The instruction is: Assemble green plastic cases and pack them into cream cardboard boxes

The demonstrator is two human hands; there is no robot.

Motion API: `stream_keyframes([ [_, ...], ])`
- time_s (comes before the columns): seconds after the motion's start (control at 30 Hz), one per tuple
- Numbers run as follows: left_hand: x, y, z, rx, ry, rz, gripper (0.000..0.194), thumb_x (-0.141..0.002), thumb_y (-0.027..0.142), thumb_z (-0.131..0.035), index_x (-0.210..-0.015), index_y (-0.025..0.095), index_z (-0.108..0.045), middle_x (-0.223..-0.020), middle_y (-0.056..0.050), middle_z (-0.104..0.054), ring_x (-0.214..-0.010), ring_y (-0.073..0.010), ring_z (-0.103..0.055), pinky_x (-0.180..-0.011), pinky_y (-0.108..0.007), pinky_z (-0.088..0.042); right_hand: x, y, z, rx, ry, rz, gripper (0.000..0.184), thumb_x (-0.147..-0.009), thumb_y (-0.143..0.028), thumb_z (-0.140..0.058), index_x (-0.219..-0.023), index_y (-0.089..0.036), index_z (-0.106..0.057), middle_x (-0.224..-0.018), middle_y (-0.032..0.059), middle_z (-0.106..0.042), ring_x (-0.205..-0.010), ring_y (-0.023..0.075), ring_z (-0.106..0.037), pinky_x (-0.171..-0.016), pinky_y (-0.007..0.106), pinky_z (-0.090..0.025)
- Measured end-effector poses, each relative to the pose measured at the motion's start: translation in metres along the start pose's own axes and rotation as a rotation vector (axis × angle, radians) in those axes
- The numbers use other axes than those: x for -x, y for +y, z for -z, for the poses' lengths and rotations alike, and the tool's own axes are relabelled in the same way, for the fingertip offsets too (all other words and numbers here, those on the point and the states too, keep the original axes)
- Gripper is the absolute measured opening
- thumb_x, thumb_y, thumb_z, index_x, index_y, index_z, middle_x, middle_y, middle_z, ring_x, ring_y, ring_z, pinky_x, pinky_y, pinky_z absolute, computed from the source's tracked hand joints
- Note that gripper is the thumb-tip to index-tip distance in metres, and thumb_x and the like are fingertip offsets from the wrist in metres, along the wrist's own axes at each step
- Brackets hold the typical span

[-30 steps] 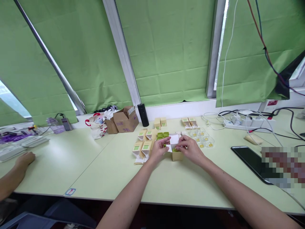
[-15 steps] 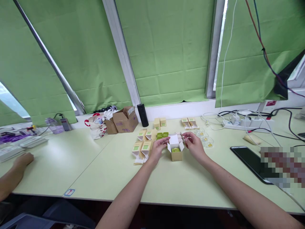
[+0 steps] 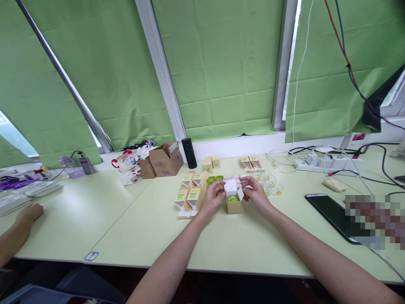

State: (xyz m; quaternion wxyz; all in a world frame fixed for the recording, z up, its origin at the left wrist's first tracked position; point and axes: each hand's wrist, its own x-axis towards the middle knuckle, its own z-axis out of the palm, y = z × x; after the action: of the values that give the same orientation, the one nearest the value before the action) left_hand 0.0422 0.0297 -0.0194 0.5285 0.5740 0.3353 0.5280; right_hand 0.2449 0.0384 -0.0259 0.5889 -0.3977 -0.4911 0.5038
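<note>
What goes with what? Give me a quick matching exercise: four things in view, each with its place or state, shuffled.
1. small open box
2. black cylinder
3. dark-screened device
4. power strip

A. standing next to the brown cardboard box
B. white, long and narrow
C. between the left hand and right hand
D. lying flat, partly pixelated

Pairs: 1-C, 2-A, 3-D, 4-B

That small open box (image 3: 234, 207) looks like matt card; dull cardboard makes the carton (image 3: 166, 163) near the far edge of the smooth, faintly shiny table (image 3: 136, 219).
</note>
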Motion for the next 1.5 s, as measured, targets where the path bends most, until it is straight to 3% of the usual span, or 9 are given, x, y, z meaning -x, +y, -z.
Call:
stream_keyframes([
  [0.33,0.003,-0.007,-0.005,-0.027,-0.014,0.012,0.062,-0.076,0.044,-0.091,-0.122,0.022,-0.056,-0.108,-0.008,-0.071,-0.101,-0.0217,-0.067,-0.089,-0.033,-0.050,0.002,-0.002,0.000,-0.009,-0.023,-0.012,0.048,-0.057,-0.030,-0.059,-0.105,-0.025,-0.055,-0.085,-0.0071,-0.054,-0.047,0.0074,-0.047,-0.044,0.025,-0.036],
  [1.07,0.000,-0.012,-0.005,-0.038,-0.014,0.006,0.058,-0.075,0.032,-0.087,-0.119,0.023,-0.051,-0.105,-0.005,-0.071,-0.096,-0.0195,-0.067,-0.084,-0.031,-0.048,0.007,-0.003,-0.002,-0.049,-0.105,-0.044,0.048,-0.062,-0.029,-0.064,-0.109,-0.027,-0.053,-0.088,-0.0076,-0.057,-0.045,0.0063,-0.045,-0.044,0.025,-0.037],
  [1.5,-0.001,-0.014,-0.005,-0.049,-0.013,-0.004,0.057,-0.075,0.034,-0.086,-0.119,0.023,-0.050,-0.105,-0.006,-0.071,-0.099,-0.0212,-0.066,-0.085,-0.032,-0.050,0.002,0.019,-0.005,-0.004,-0.116,-0.064,0.056,-0.067,-0.042,-0.076,-0.116,-0.029,-0.051,-0.089,-0.0087,-0.053,-0.049,0.0059,-0.043,-0.042,0.021,-0.032],
])
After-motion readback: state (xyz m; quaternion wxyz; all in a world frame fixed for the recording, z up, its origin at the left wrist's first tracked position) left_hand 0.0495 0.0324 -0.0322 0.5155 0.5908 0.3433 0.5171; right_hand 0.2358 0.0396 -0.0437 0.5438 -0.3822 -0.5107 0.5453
